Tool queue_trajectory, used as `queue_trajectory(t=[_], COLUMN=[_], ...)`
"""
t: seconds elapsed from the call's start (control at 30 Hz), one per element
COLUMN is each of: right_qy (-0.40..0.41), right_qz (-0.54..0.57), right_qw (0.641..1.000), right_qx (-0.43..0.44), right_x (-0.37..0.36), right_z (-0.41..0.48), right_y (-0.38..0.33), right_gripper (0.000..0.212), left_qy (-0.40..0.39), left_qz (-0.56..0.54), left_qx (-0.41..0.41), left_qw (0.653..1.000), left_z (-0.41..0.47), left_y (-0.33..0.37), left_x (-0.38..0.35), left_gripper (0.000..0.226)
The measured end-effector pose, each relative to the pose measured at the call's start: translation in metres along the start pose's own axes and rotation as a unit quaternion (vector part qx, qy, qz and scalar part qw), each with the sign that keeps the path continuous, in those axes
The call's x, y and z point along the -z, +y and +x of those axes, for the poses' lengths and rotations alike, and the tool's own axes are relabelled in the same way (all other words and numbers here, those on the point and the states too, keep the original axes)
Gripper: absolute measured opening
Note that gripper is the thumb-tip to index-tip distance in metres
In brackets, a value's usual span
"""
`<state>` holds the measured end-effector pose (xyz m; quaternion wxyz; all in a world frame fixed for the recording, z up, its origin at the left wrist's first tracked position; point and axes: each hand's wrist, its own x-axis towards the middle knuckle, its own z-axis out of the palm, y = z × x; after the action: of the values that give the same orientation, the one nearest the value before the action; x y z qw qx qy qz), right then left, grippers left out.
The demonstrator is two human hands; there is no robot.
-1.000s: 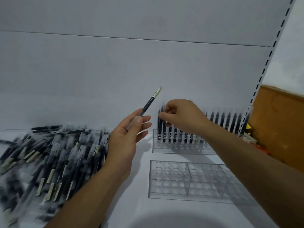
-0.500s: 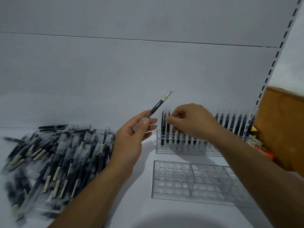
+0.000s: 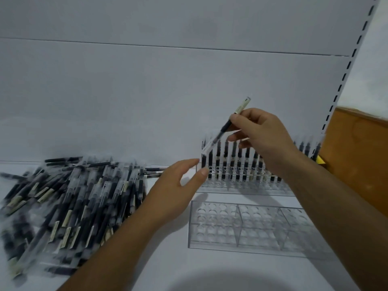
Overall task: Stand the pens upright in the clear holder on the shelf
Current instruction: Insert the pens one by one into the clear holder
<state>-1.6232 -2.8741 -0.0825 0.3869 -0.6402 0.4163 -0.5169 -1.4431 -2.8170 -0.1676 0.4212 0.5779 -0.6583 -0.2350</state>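
A dark pen (image 3: 225,127) is pinched, tilted, by the right hand (image 3: 264,141) above the left end of the rear clear holder (image 3: 231,185), set by the back edge of the shelf (image 3: 168,259) with a row of pens (image 3: 239,162) stood upright in it. A front clear holder (image 3: 252,229) is seen empty. Loose pens (image 3: 73,196) are heaped at the left.

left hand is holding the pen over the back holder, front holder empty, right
Not quite: in the head view the right hand pinches the pen; the left hand is open, holding nothing. It is over the back holder, and the front holder is empty.
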Motion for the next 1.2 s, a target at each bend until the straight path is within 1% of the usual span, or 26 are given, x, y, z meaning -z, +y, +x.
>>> queue_trajectory(t=[0.07,0.17,0.27,0.33,0.37,0.4,0.43,0.47,0.5,0.53,0.57,0.6,0.63,0.67,0.77,0.83,0.87,0.9,0.93,0.97,1.0,1.07,1.1,1.13,1.17,1.2], right_qy=[-0.002,-0.035,-0.058,-0.056,-0.04,-0.012,0.022,0.034,0.013,-0.022,-0.057,-0.079,-0.085,-0.085,-0.075,-0.108,-0.129,-0.14,-0.14,-0.14,-0.146,-0.167,-0.173,-0.171,-0.163,-0.149], right_qz=[-0.013,0.003,0.011,-0.026,-0.088,-0.174,-0.258,-0.32,-0.364,-0.403,-0.438,-0.467,-0.484,-0.492,-0.507,-0.509,-0.489,-0.459,-0.435,-0.43,-0.451,-0.516,-0.528,-0.526,-0.515,-0.499], right_qw=[1.0,0.999,0.998,0.997,0.995,0.984,0.962,0.932,0.903,0.874,0.847,0.822,0.805,0.795,0.781,0.778,0.792,0.814,0.832,0.837,0.825,0.778,0.765,0.761,0.768,0.785], right_qx=[-0.002,-0.023,-0.036,-0.044,-0.026,0.019,0.088,0.168,0.229,0.269,0.297,0.316,0.334,0.345,0.357,0.352,0.343,0.327,0.315,0.31,0.308,0.318,0.325,0.337,0.344,0.334], right_x=[0.001,-0.005,-0.012,-0.01,-0.007,-0.003,0.0,0.002,0.001,-0.001,-0.004,-0.005,-0.007,-0.006,-0.002,-0.003,-0.005,-0.005,-0.006,-0.006,-0.006,-0.008,-0.008,-0.008,-0.007,-0.006], right_z=[-0.001,-0.005,-0.007,-0.008,-0.008,-0.008,-0.008,-0.009,-0.012,-0.015,-0.015,-0.014,-0.012,-0.01,-0.006,-0.005,-0.006,-0.008,-0.01,-0.01,-0.01,-0.008,-0.007,-0.006,-0.005,-0.004], right_y=[0.003,0.009,0.012,0.011,0.011,0.012,0.012,0.012,0.012,0.013,0.017,0.021,0.023,0.024,0.024,0.026,0.026,0.024,0.023,0.022,0.021,0.023,0.025,0.026,0.026,0.025], right_gripper=[0.015,0.017,0.019,0.022,0.023,0.023,0.023,0.019,0.015,0.021,0.027,0.029,0.027,0.021,0.011,0.013,0.015,0.017,0.02,0.024,0.026,0.022,0.02,0.019,0.019,0.02], left_qy=[0.008,0.061,0.09,0.108,0.118,0.129,0.136,0.138,0.137,0.133,0.127,0.12,0.113,0.107,0.094,0.101,0.112,0.123,0.135,0.148,0.161,0.178,0.18,0.179,0.174,0.163], left_qz=[0.012,-0.059,-0.122,-0.151,-0.164,-0.172,-0.175,-0.172,-0.165,-0.159,-0.158,-0.162,-0.166,-0.164,-0.149,-0.15,-0.146,-0.141,-0.139,-0.14,-0.143,-0.143,-0.143,-0.151,-0.165,-0.17], left_qx=[-0.007,-0.037,-0.068,-0.074,-0.073,-0.07,-0.068,-0.068,-0.07,-0.074,-0.076,-0.076,-0.075,-0.073,-0.076,-0.078,-0.077,-0.075,-0.075,-0.078,-0.082,-0.086,-0.087,-0.086,-0.08,-0.069], left_qw=[1.0,0.996,0.986,0.98,0.977,0.974,0.973,0.973,0.974,0.975,0.976,0.977,0.977,0.978,0.981,0.98,0.98,0.979,0.978,0.976,0.973,0.97,0.969,0.968,0.968,0.969], left_z=[0.0,0.002,0.004,0.004,0.004,0.004,0.004,0.005,0.005,0.004,0.004,0.003,0.003,0.003,0.003,0.003,0.003,0.003,0.003,0.004,0.005,0.007,0.007,0.006,0.004,0.003], left_y=[-0.001,0.001,0.001,0.001,0.001,0.001,0.001,0.001,0.001,0.001,0.002,0.002,0.003,0.003,0.002,0.003,0.003,0.004,0.004,0.004,0.003,0.0,0.001,0.002,0.004,0.006], left_x=[-0.002,-0.003,-0.003,-0.003,-0.002,-0.001,0.0,0.001,0.001,0.0,-0.001,-0.002,-0.003,-0.003,-0.002,-0.005,-0.008,-0.01,-0.01,-0.01,-0.008,-0.005,-0.004,-0.004,-0.003,-0.003], left_gripper=[0.042,0.027,0.019,0.015,0.013,0.013,0.013,0.013,0.013,0.013,0.012,0.012,0.011,0.011,0.017,0.023,0.024,0.023,0.022,0.02,0.019,0.018,0.018,0.017,0.016,0.018])
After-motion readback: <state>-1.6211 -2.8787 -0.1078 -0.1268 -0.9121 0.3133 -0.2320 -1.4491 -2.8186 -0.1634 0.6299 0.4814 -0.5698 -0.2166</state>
